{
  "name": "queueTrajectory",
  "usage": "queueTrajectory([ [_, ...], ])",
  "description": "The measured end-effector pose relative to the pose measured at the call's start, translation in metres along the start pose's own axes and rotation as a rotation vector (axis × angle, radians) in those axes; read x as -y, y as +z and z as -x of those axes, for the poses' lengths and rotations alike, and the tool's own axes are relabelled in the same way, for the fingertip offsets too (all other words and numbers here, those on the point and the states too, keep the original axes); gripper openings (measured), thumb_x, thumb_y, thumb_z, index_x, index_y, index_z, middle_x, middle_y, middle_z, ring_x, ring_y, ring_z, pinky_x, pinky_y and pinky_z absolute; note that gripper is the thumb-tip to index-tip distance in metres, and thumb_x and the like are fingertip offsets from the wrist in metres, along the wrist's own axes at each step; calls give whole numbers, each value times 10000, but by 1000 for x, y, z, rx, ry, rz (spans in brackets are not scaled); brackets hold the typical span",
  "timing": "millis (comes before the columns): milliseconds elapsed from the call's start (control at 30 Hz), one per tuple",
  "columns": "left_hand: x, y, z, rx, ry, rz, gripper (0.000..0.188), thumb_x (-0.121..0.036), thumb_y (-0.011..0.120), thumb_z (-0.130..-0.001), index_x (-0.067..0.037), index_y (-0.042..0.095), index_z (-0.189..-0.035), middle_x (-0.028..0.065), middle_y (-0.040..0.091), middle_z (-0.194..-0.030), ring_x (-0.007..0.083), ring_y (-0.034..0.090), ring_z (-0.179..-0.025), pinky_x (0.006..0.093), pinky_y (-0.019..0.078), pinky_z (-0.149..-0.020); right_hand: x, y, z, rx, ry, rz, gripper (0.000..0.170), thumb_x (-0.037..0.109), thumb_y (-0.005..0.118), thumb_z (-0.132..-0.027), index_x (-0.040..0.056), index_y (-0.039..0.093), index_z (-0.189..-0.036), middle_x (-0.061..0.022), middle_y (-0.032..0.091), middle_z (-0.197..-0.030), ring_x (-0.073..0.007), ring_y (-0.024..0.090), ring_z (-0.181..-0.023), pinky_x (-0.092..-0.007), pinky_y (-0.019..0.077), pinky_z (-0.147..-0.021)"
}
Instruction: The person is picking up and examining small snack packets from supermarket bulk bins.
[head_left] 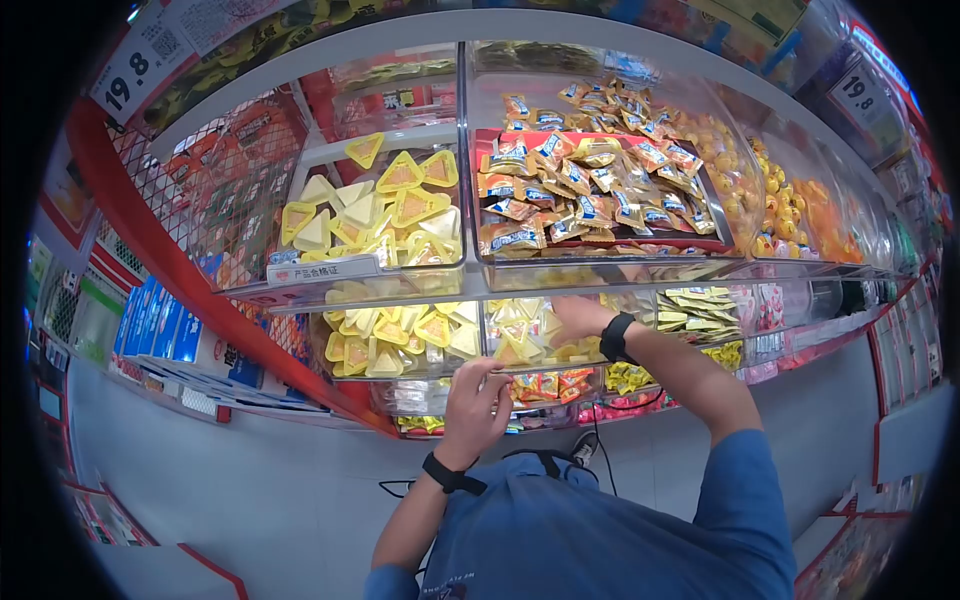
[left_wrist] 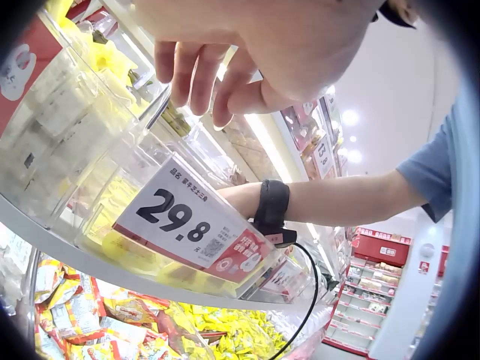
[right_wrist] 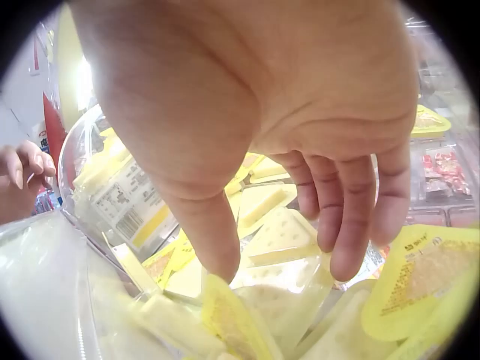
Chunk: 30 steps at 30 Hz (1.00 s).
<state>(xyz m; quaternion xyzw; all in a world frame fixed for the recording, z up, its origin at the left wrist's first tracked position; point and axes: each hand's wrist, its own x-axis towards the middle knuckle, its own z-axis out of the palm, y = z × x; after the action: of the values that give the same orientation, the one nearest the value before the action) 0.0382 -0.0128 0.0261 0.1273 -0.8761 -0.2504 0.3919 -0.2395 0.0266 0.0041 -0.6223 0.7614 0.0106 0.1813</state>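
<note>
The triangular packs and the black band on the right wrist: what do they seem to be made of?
Packs: probably thin moulded plastic, glossy; bright highlights and dimpled pale faces suggest it. Band: perhaps fabric or rubber, rather matte; it shows little shine.

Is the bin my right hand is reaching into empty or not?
Not empty: yellow triangular packs lie under and beside your right hand in the right wrist view. How full cannot be told.

The low shelf (left_wrist: 90, 262) holds clear bins (head_left: 484, 335); yellow packs (head_left: 400, 335) lie in two near its left edge; gold packs (head_left: 697, 312) lie farther right.
</note>
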Motion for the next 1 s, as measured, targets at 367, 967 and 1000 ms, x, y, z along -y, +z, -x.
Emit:
queueTrajectory([
  [367,44,18,-17,-26,173,-387,315,-105,629,-743,-76,619,-1056,86,483,-1272,274,422,-1231,429,311,-956,0,-13,18,-109,-40,-16,264,275,683,-752,32,649,-849,-164,652,-821,-336,636,-783,-424,489,-664],
  [967,48,24,-16,-42,153,-384,216,-185,629,-781,-75,613,-967,51,490,-1295,239,444,-1207,402,335,-939,6,-18,-18,-182,-115,166,163,59,483,-797,2,625,-852,-186,645,-806,-369,626,-737,-451,490,-687],
  [1000,47,23,-16,-34,153,-375,234,-169,637,-769,-73,613,-981,62,491,-1291,254,446,-1202,409,335,-937,10,-20,-23,-99,-109,188,169,57,474,-801,1,620,-865,-188,643,-823,-373,623,-747,-452,486,-691],
])
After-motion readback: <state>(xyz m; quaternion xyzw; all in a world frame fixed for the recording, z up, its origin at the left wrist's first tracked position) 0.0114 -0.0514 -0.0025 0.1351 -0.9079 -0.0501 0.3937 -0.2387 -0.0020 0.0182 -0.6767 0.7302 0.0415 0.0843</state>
